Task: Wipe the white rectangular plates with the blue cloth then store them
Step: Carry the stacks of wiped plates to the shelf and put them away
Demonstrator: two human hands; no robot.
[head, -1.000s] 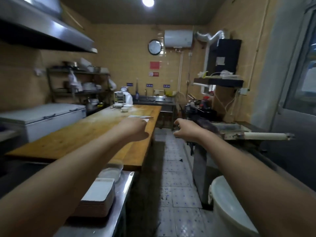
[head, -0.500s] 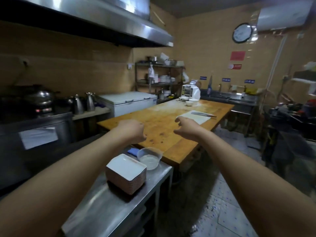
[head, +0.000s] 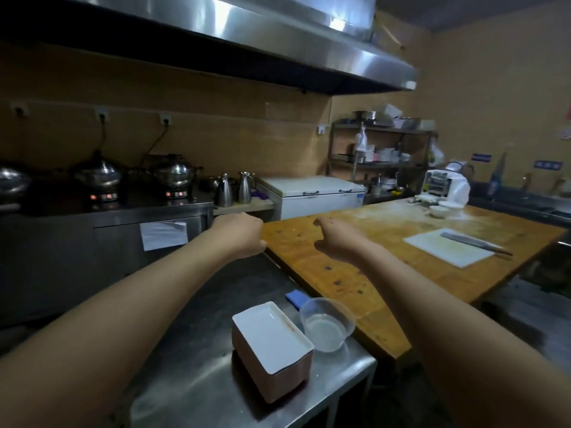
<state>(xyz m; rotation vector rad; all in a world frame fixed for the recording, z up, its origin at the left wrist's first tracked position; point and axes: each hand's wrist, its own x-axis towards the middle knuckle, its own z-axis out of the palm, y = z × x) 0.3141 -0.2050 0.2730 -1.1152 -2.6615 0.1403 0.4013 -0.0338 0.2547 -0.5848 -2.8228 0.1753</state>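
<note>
Head view shows both arms stretched out over the steel counter [head: 191,381], and neither hand holds anything. The left hand [head: 239,234] is clenched, its fingers tucked under out of sight. The right hand [head: 336,242] hangs released at its 3 o'clock, with the fingers only loosely bent and the thumb lifted. The stack of white rectangular plates [head: 272,338] sits at 6 o'clock in the frame, well below both hands, near the counter's front corner where it is easy to reach. The blue cloth [head: 296,296] lies flat at the stack's 1 o'clock, partly hidden behind the clear plastic bowl of water [head: 327,327] at the stack's 3 o'clock, which is probably there to wet the cloth. No plate is wiped yet, and taking up the cloth looks like the first step. The wooden table [head: 386,242] butts against the counter at 2 o'clock.
</note>
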